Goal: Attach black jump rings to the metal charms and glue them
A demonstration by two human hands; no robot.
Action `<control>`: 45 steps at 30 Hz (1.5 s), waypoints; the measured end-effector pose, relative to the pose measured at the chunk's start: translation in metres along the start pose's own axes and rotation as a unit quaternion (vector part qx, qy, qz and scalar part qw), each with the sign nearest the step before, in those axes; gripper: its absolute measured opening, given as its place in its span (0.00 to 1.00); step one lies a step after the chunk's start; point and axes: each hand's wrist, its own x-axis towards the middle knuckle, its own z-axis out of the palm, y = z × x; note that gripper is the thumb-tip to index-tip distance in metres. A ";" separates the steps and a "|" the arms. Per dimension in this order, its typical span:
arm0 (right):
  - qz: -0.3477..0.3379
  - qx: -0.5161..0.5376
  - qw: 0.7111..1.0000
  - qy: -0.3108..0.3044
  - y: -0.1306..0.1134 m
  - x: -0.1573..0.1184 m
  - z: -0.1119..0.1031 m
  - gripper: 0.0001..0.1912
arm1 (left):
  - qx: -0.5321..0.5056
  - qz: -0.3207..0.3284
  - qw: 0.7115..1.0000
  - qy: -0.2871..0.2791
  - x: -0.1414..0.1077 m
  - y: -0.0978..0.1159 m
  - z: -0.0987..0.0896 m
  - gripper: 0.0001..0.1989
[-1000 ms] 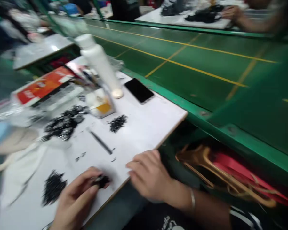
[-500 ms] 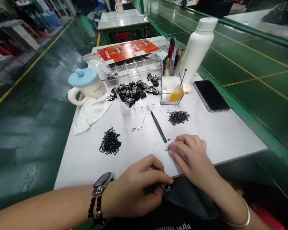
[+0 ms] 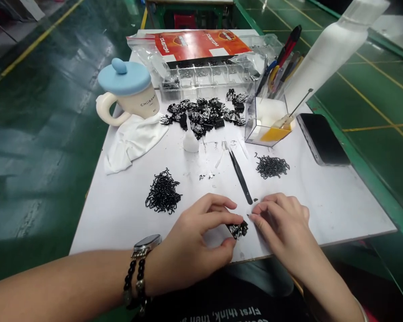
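My left hand (image 3: pixel 193 235) pinches a small black-and-silver clip part (image 3: pixel 237 230) between finger and thumb, just over the near edge of the white work table (image 3: pixel 110 228). My right hand (image 3: pixel 282 226) sits beside it, its fingertips almost at the part; anything tiny in them is hidden. Black steel tweezers (image 3: pixel 241 176) lie just beyond my hands. A loose pile of black wire hooks (image 3: pixel 163 192) lies to the left, a smaller pile (image 3: pixel 272 167) to the right. Farther back is a heap of black-and-silver clips (image 3: pixel 201 117).
A compartment tray (image 3: pixel 204 76), an orange card in a plastic bag (image 3: pixel 201 44), a blue-lidded mug (image 3: pixel 126 89), a white cloth (image 3: pixel 132 143), a clear tool holder (image 3: pixel 267 120), a white bottle (image 3: pixel 325 49) and a phone (image 3: pixel 322 138) stand beyond. A green conveyor belt (image 3: pixel 366 103) runs along the right.
My left hand has come up from the table's near edge with the clip part. My right hand has moved in beside it. The view has tilted and moved closer to the table.
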 end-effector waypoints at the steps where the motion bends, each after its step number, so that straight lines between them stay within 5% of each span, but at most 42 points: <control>1: -0.002 0.004 1.000 0.000 -0.001 0.000 0.000 0.06 | -0.020 -0.012 1.000 0.001 0.001 0.000 -0.002 0.14; 5: -0.025 0.034 0.999 0.020 -0.002 0.001 -0.002 0.03 | -0.106 -0.073 0.991 -0.024 0.007 -0.001 -0.009 0.13; 10: -0.086 0.105 0.978 0.156 -0.007 0.004 -0.005 0.05 | -0.208 -0.136 0.966 -0.071 0.010 0.000 -0.009 0.09; 19: -0.226 0.088 0.941 0.235 -0.019 -0.002 -0.012 0.07 | -0.241 -0.228 0.929 -0.161 0.010 0.004 -0.007 0.07; 25: -0.308 0.078 0.927 0.201 -0.019 -0.007 -0.014 0.10 | -0.218 -0.182 0.950 -0.131 0.009 0.004 -0.006 0.08; 34: -0.170 0.292 0.934 0.119 -0.024 0.001 -0.008 0.09 | -0.092 -0.004 0.994 -0.058 0.007 0.005 -0.008 0.06; 38: -0.161 0.319 0.930 0.086 -0.025 0.001 -0.008 0.09 | -0.043 0.056 0.997 -0.044 0.005 0.006 -0.010 0.06; 45: -0.146 0.310 0.936 0.077 -0.030 -0.003 -0.006 0.09 | -0.021 0.069 0.997 -0.023 0.005 0.004 -0.009 0.05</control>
